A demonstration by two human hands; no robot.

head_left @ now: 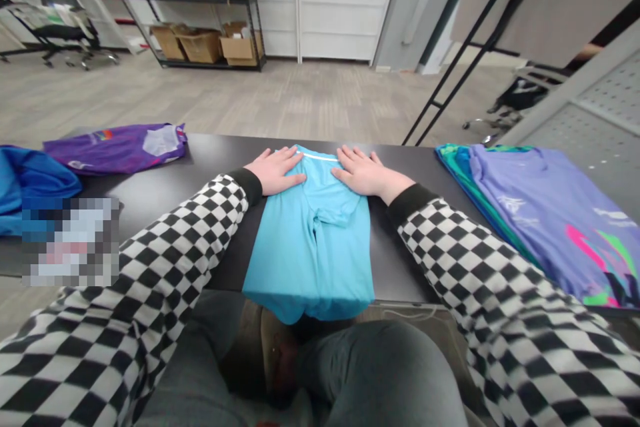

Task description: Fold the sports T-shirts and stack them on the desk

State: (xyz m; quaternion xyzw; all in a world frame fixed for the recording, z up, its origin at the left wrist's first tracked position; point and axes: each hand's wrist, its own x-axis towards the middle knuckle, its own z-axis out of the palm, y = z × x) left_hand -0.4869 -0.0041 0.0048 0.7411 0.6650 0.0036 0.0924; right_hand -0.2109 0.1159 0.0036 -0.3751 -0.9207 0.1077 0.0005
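A light blue shirt [285, 247], folded in at the sides, lies lengthwise on the dark table in front of me. Its lower end hangs over the near table edge. My left hand [277, 172] rests flat on the shirt's far left corner, fingers spread. On the far right corner my right hand [361, 172] lies flat in the same way, fingers apart. Between the hands a white strip [320, 157] runs along the shirt's far end. A sleeve [333, 203] is folded over the middle, with creases running down below it.
To the right lies a stack of folded shirts, a lavender shirt [540, 193] on top. At the left are a purple shirt [120, 150], a blue garment [35, 177] and a blurred-out item [73, 240]. A shelf with cardboard boxes [200, 43] stands beyond the table [220, 147].
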